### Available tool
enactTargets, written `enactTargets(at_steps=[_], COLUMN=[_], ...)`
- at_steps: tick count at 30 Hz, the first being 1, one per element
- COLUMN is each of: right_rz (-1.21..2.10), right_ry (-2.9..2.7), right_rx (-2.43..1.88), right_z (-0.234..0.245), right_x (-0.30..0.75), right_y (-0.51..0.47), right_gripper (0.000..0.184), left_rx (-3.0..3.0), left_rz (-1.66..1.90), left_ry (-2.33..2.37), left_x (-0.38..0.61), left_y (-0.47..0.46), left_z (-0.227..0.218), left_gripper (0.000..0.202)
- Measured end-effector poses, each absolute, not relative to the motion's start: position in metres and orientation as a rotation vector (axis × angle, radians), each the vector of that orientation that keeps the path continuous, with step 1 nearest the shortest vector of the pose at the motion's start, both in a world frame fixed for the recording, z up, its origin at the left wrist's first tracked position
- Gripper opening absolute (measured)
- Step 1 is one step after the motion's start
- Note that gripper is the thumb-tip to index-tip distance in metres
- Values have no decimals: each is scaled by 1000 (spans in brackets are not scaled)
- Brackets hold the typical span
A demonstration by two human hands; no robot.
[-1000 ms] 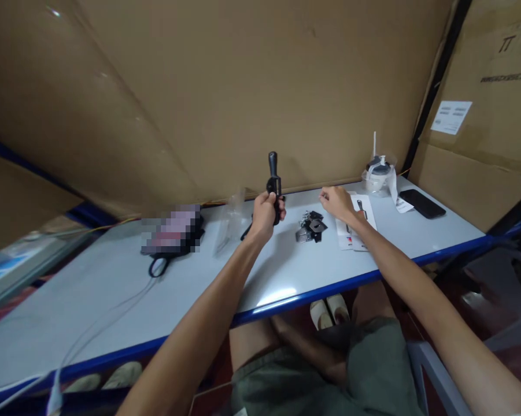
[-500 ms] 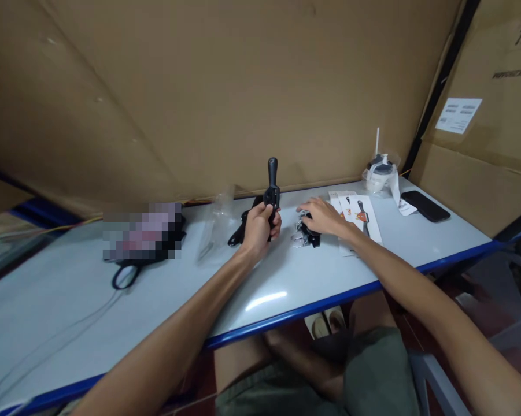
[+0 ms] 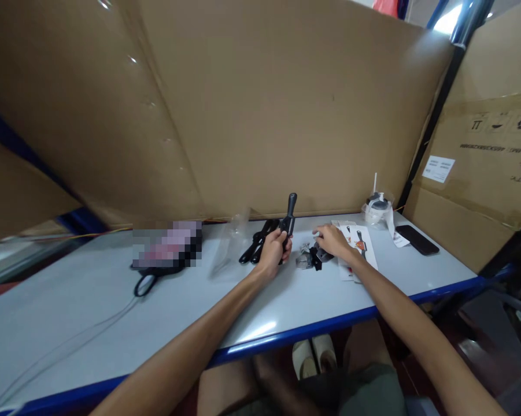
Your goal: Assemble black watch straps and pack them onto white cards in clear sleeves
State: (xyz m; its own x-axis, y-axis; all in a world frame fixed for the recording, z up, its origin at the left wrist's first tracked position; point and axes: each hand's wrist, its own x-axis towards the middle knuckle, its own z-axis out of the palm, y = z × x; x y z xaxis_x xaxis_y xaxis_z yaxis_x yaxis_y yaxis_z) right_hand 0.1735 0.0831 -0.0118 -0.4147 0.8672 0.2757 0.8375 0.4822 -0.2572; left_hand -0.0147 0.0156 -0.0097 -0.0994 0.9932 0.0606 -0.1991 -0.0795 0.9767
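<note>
Our left hand (image 3: 275, 252) wraps around a black-handled tool (image 3: 291, 207) above the table (image 3: 321, 297), hiding its lower part, while our right hand (image 3: 331, 240) partly covers small pieces (image 3: 316, 259), its grip impossible to tell.

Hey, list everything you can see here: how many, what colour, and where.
Table: one, whitish with blue edge, across the middle
Cardboard panel: one, brown, behind the table
Cardboard box: one, brown, right
Pixelated item: one, pinkish and black, table's left
Cable: thin, pale, left
Plastic bag: one, clear, left of centre
Black tools: count unclear, beside left hand
Held tool: one, black, in left hand
Small parts: several, black and silver, centre
Printed sheets: apparently two, white, beside right hand
Wrapped cup: one, pale and dark, back right
Phone: one, black, right
Footwear: two, cream, under table
Shorts: dark green, bottom
Left hand: one, gripping held tool
Right hand: one, at small parts
</note>
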Motion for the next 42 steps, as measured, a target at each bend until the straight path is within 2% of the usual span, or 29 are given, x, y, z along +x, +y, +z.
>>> enactTargets(at_steps=[10,15,20,26,29,33,37,39,42], right_rz=[101,45,46,28,31,71,72,52,175], right_ry=[-2340,-2476,-2481,-2470,-2471,-2479,-2381,-2211,-2272], right_rx=[-1410,-1381,-1418,-1421,-1408,-1394,-1499,-1483,-1502], right_z=[-8,-13,-9,-11,-13,-10,5,13,24], right_x=[188,176,170,169,168,171,185,195,208], right_y=[91,82,76,73,76,79,87,93,95], right_gripper=[36,31,37,32,36,41,46,40,18], left_rx=[1058,1112,1126,1107,1098,995,909,873,801], left_rz=[1384,1367,1359,1371,1360,1352,1340,1319,1272], left_ry=[1117,1137,1126,1096,1068,1044,975,923,905], left_x=[-16,-13,-12,-13,-12,-10,-10,-10,-10], left_y=[13,13,13,13,13,10,5,5,5], left_z=[-9,-14,-14,-15,-16,-10,-2,-1,-2], left_gripper=[17,16,17,20,23,14,17,20,22])
